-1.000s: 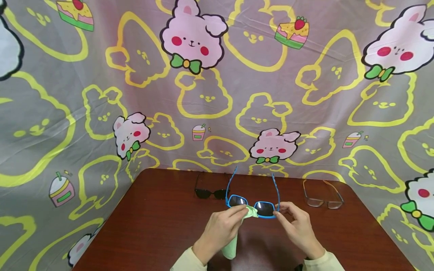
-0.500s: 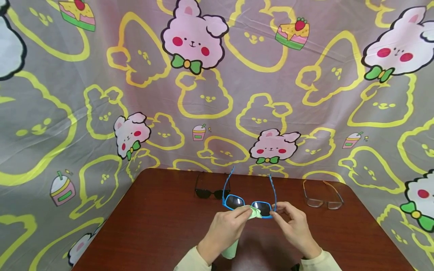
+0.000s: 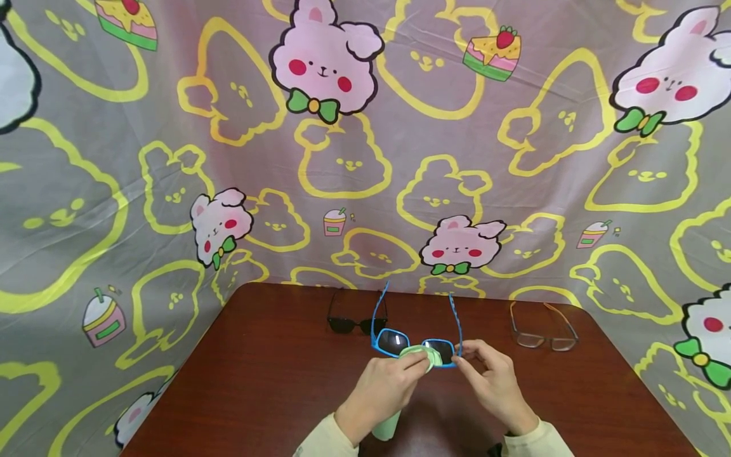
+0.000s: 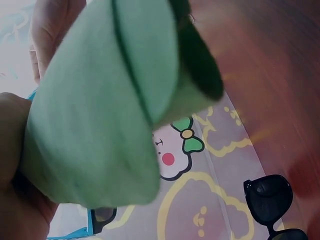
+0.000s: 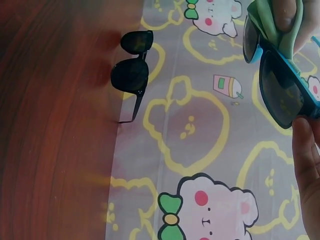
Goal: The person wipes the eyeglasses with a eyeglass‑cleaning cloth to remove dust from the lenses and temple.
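Blue-framed sunglasses [image 3: 393, 341] with dark lenses are held above the table, their temples unfolded and pointing away. My right hand [image 3: 495, 383] pinches them at the right corner, near the hinge. With my left hand [image 3: 384, 392] I grip a pale green cloth [image 3: 422, 351] and hold it against the bridge and the right lens. Part of that cloth hangs below the hand; it fills much of the left wrist view as a large green fold [image 4: 95, 115]. In the right wrist view, a fingertip pushes into the cloth [image 5: 272, 25] behind the lens [image 5: 280, 90].
Black sunglasses [image 3: 349, 325] lie at the back of the brown table [image 3: 257, 374], left of the blue pair. Clear glasses [image 3: 531, 341] with orange-brown temples lie at the back right. A patterned fabric curtain [image 3: 354, 146] surrounds the table's back and sides.
The blue sunglasses and right hand have shifted slightly left. My left hand has moved a little right with the cloth, which has slid from the bridge partly across the right lens.
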